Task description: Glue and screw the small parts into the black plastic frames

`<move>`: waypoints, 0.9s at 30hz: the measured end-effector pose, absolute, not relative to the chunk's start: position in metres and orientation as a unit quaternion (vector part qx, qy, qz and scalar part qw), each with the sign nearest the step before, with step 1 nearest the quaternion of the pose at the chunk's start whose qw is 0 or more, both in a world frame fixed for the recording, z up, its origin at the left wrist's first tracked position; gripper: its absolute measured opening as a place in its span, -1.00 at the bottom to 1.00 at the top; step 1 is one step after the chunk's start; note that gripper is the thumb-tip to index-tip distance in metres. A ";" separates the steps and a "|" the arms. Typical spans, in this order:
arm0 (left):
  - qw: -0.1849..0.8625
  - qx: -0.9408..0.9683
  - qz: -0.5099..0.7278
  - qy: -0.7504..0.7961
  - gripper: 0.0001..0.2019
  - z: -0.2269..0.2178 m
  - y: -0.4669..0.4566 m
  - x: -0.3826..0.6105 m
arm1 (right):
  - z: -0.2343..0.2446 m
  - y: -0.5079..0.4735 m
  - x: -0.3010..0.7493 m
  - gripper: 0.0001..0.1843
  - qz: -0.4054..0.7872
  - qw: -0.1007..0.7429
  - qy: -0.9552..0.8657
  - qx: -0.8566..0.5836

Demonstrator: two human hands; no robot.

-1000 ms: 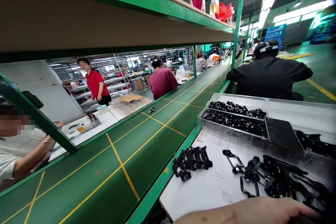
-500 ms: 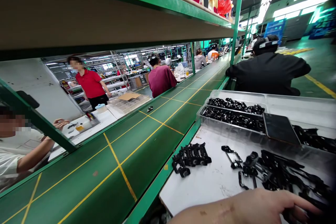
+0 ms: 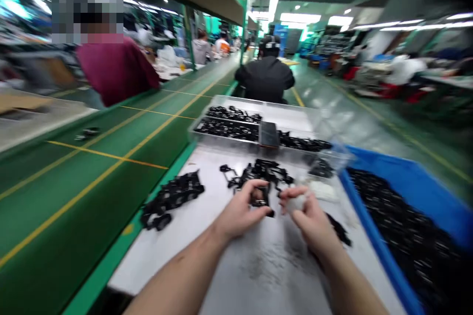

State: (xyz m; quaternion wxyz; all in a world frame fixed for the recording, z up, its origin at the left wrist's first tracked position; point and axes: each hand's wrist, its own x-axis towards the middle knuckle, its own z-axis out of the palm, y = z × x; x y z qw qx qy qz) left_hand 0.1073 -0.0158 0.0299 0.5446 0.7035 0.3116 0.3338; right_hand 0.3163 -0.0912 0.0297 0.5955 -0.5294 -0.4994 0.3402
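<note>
The left hand (image 3: 244, 212) is closed, its fingers curled round a small moulded black plastic part (image 3: 263, 202) whose dark end pokes out toward the right hand. The fingers and blur hide most of that part, so its long axis cannot be read for sure, though it seems to run away from the person. The right hand (image 3: 305, 212) is half closed, its fingertips bunched on a pale, blurred lump (image 3: 293, 202) that is too unclear to identify. The black part lies between the 2 hands, nearer the left.

The landmark is a clear plastic tray (image 3: 254, 120) with at least 2 rows of black parts and a dark rectangular slab (image 3: 268, 134). The hands work on a white surface (image 3: 207, 241) on the near side of the tray. Just behind the hands and close to the tray, a tangled heap of black plastic parts (image 3: 258, 174) lies on that surface, with a second heap of black parts (image 3: 172, 199) nearer the person and left of the tray. Right of the tray, a blue plastic crate (image 3: 369, 206) is filled with small black parts (image 3: 402, 241). Left of the tray runs a green conveyor belt (image 3: 92, 182). A person in a black jacket (image 3: 265, 76) sits beyond the tray.
</note>
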 end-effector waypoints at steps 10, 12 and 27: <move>0.546 0.716 0.305 0.311 -0.42 0.032 -0.020 0.102 | 0.041 -0.098 0.318 -0.46 0.344 0.593 -0.486 -0.542; 0.547 0.719 0.306 0.299 -0.43 0.030 -0.019 0.103 | 0.041 -0.098 0.320 -0.45 0.350 0.597 -0.464 -0.553; 0.526 0.725 0.295 0.333 -0.36 0.033 -0.023 0.103 | 0.047 -0.103 0.320 -0.50 0.377 0.642 -0.384 -0.546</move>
